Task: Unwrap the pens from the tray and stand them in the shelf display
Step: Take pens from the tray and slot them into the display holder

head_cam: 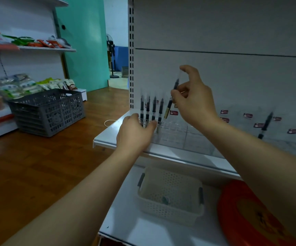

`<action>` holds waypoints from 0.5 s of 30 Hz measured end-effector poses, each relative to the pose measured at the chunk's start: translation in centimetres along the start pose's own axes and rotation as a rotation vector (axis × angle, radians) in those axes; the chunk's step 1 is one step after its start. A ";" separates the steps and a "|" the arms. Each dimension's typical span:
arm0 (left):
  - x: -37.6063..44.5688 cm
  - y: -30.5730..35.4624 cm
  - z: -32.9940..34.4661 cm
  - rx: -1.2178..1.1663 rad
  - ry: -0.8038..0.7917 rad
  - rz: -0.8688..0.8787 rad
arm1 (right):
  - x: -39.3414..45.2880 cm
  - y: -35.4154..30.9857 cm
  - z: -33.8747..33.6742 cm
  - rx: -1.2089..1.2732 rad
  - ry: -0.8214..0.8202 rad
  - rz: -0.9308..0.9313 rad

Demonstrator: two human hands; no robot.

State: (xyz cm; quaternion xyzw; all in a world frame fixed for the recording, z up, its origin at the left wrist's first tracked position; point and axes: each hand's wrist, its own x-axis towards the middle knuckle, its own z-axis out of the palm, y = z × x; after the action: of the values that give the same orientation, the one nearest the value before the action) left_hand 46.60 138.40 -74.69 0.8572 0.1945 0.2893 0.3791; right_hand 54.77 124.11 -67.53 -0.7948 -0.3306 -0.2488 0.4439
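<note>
Right hand: the right hand [195, 100] is raised over the clear display [175, 132], thumb and fingers pinching a black pen [173, 96] near its middle; the pen tilts, lower end down toward the display just right of the standing row.
Left hand: the left hand [134, 132] rests at the display's left front corner, fingers curled against the base of the standing pens; whether it grips the display or only steadies it cannot be told.
Standing pens: four pens [151, 109] stand upright side by side at the left end of the display, close against the slotted white upright [131, 55].
Lone pen: another black pen [266, 124] leans in the display well to the right, apart from the row.
Display: it sits on the white shelf [179, 153], divided into small compartments; small red labels [247, 115] show along its back.
Tray: a white perforated tray [170, 196] sits on the lower shelf [143, 231] beneath the hands; what lies in it is too blurred to name.
Beside the tray: a round red object [250, 219] lies just to its right.
Room: a grey plastic crate [49, 110] stands on the wooden floor [37, 166] to the left, near shelves of packaged goods [28, 84]; a green wall [85, 41] rises behind.
</note>
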 end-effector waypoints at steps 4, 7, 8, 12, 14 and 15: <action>0.2 -0.2 0.2 -0.017 0.005 -0.004 | -0.2 0.5 -0.2 -0.044 -0.046 0.004; 0.2 0.1 0.2 -0.021 0.012 -0.008 | -1.2 0.7 0.7 -0.082 -0.134 -0.034; 0.2 0.1 0.2 -0.017 0.013 -0.005 | -1.5 0.7 1.1 -0.109 -0.165 -0.053; 0.0 0.3 0.0 -0.021 0.011 -0.005 | -2.1 1.2 1.7 -0.159 -0.196 -0.064; -0.2 0.3 -0.1 -0.032 0.016 -0.004 | -2.0 1.5 1.7 -0.151 -0.184 -0.048; -0.3 0.4 -0.1 -0.033 0.016 -0.004 | -2.0 1.6 1.7 -0.145 -0.185 -0.044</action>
State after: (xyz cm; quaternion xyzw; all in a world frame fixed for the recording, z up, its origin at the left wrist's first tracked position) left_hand 46.37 138.03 -74.41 0.8481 0.1943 0.2986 0.3923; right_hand 54.79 124.39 -70.57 -0.8369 -0.3687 -0.2073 0.3474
